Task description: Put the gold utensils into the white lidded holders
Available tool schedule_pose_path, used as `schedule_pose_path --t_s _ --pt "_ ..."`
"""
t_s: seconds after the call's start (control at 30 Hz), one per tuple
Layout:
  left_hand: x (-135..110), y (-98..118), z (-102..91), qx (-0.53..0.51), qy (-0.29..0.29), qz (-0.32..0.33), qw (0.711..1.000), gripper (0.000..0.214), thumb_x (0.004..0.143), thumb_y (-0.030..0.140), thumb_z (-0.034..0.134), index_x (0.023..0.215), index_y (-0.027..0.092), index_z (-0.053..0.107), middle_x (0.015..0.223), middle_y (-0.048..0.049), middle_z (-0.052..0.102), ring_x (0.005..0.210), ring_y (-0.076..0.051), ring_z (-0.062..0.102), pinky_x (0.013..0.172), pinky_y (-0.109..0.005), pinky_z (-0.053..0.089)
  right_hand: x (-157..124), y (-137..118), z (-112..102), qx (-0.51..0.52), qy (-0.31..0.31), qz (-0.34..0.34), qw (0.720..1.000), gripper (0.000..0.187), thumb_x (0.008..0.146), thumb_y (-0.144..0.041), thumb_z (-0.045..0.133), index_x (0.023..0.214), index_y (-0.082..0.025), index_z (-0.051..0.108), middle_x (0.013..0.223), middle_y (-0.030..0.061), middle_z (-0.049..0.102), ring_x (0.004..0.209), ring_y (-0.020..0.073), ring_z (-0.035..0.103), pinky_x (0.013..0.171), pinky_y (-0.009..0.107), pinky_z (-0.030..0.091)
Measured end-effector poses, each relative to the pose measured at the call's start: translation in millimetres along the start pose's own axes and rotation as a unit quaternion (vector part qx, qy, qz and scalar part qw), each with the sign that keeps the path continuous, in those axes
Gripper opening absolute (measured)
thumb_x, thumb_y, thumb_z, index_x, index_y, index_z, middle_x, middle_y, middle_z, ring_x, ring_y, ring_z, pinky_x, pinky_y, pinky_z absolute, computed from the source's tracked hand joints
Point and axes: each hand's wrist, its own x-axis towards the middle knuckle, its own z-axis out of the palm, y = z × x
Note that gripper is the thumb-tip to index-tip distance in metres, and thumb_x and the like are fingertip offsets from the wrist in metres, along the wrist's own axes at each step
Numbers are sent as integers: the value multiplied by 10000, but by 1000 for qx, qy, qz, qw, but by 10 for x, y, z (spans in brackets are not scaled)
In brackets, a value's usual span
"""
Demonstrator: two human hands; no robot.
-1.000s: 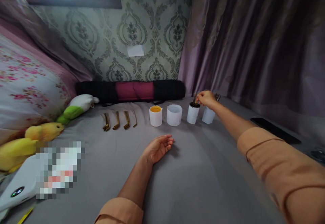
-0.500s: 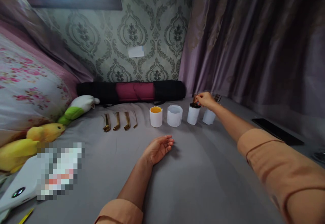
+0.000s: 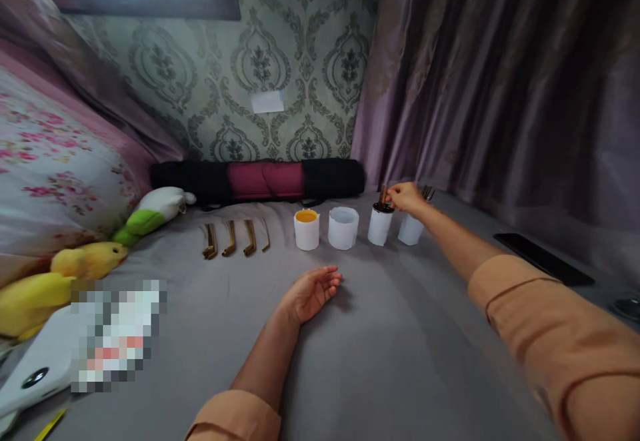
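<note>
While the left hand lies loosely curled around nothing near the frame's centre, the right hand, right of centre, is just at the thin brown sticks standing in a dark-rimmed white cup; whether it grips any, I cannot tell.

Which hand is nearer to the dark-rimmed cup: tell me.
Right. The right hand is just above the dark-rimmed cup, at its brown sticks; the left hand lies on the grey sheet, nearer the camera and left of the cup.
</note>
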Motion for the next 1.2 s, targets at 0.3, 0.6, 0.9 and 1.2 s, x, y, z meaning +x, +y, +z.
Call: schedule_pose_path --t_s 0.3,0.6,0.9,1.2 --pt "-1 -2 0 0 -5 3 1000 142 778 112 493 899 63 548 767 -89 606 599 -85 564 550 -179 469 -3 -39 -64 -7 82 -5 997 191 767 -214 483 786 -114 645 599 57 626 438 100 548 412 194 408" --pt "-5 8 -4 3 -2 2 1000 143 776 115 500 901 66 550 764 -87 608 601 -84 562 557 -182 470 -201 -143 -128 130 157 1 979 254 788 -315 475 730 -113 617 595 53 607 369 62 482 335 163 329" --pt "2 -11 -22 3 -11 8 1000 115 779 128 504 863 73 560 762 -89 610 612 -86 566 556 -179 461 -743 -199 -52 304 82 35 948 233 784 -344 482 687 -144 554 522 -12 498 369 47 436 301 144 274" --pt "-50 11 -22 -8 -21 41 999 99 761 124 543 847 83 571 765 -74 606 629 -78 566 590 -179 447 -1360 -139 462 362 -69 119 922 211 730 -350 514 672 -149 539 520 -25 499 383 54 439 326 167 285"
